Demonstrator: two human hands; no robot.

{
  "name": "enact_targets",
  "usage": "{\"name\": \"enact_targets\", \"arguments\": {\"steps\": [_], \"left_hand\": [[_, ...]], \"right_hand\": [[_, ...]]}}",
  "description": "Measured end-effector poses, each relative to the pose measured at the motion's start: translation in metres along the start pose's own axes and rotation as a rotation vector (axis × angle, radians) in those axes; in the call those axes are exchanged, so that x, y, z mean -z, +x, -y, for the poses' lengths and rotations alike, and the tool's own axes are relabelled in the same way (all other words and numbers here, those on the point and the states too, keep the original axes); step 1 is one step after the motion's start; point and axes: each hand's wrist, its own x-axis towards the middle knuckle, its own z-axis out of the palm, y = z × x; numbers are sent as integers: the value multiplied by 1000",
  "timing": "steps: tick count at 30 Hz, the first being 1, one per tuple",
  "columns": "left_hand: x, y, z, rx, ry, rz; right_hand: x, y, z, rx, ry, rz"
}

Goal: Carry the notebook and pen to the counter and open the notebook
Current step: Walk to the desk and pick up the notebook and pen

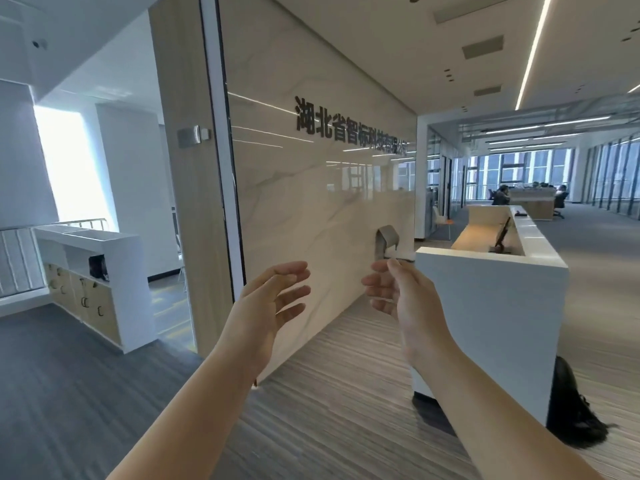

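Office lobby, white bench (pixel 491 271) at 2 o'clock. Left hand (pixel 266 303) and right hand (pixel 405 296) raised, both grips released, empty. Notebook, pen unseen; nothing done yet.

Head-height view toward the counter (pixel 491 268)

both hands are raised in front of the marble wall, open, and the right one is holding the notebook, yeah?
Not quite. The head view shows the right hand holding nothing: its fingers are spread and bare, and no notebook or pen is visible in this view. The rest stands: both it and the left hand are raised, open, in front of the marble wall, with the white reception counter to the right.
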Motion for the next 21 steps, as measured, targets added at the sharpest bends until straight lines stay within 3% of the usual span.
{"name": "enact_targets", "arguments": {"steps": [10,21], "left_hand": [[15,248,89,4,19,64],[-13,562,176,-12,6,43]], "right_hand": [[-32,233,-113,33,-18,-66],[-49,549,-217,64,3,-58]]}}
